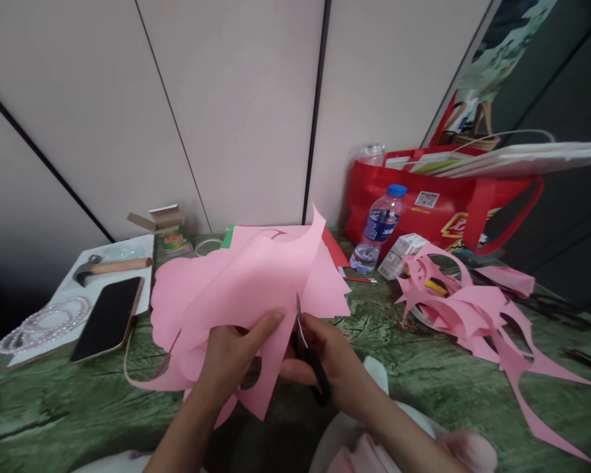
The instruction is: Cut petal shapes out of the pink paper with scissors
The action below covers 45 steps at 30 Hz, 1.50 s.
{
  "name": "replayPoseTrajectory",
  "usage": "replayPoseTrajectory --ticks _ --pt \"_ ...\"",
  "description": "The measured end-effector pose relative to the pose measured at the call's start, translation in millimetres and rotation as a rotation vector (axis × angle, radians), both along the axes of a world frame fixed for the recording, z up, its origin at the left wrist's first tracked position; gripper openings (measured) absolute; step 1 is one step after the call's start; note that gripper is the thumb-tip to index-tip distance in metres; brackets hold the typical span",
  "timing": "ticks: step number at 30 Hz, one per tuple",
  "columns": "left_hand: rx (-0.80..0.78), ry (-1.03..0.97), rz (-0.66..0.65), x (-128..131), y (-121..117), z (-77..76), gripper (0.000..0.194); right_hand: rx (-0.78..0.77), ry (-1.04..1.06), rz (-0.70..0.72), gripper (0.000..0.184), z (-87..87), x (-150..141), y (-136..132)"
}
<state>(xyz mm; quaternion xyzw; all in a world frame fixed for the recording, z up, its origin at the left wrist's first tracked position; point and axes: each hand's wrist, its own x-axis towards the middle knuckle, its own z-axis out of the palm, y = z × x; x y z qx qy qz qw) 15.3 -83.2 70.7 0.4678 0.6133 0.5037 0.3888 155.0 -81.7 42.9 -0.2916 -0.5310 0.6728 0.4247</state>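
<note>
My left hand (234,355) pinches the lower edge of a folded sheet of pink paper (246,282), thumb on top, and holds it up over the green marbled table (54,394). My right hand (328,364) is closed round the black handles of a pair of scissors (309,351). The blades point up into the paper's right edge. A thin pink strip curls down from the sheet on the left.
Pink paper offcuts (473,312) lie at the right. A water bottle (380,226), a red bag (448,207) and a small white box stand behind. At left lie a black phone (109,316), a hammer (111,266), beads (44,322) and an open carton (170,230).
</note>
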Motion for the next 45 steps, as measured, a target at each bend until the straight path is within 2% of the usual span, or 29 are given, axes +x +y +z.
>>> replayPoseTrajectory --ticks 4,11,17,23,28,33,39,45 --pt "-0.06 0.028 0.005 0.5 -0.1 0.4 0.026 -0.05 -0.034 -0.022 0.037 -2.0 0.6 -1.0" --pt "0.001 -0.057 -0.026 -0.7 -1.0 1.7 0.021 -0.056 0.094 0.066 0.05 2.1 5.6 0.1" --pt "0.013 -0.043 -0.033 -2.2 -0.7 -0.2 0.02 -0.067 -0.017 -0.003 0.041 0.9 5.3 3.6" --pt "0.075 -0.238 0.017 0.4 -1.5 4.4 0.017 -0.038 -0.01 0.101 0.055 4.7 8.1 2.8" --pt "0.0 -0.323 -0.031 -2.7 -3.7 8.2 0.018 -0.042 0.027 0.136 0.034 9.3 6.6 0.2" --pt "0.006 -0.315 -0.032 -1.5 -5.8 9.7 0.019 -0.045 0.04 0.088 0.037 2.7 2.3 -1.2" --pt "-0.039 -0.173 -0.017 2.7 -7.3 7.1 0.021 0.012 0.113 0.057 0.03 1.6 -1.0 -3.9" --pt "-0.047 -0.245 -0.074 0.9 -7.3 3.4 0.028 0.031 0.087 0.018 0.026 4.9 -2.5 -4.5"
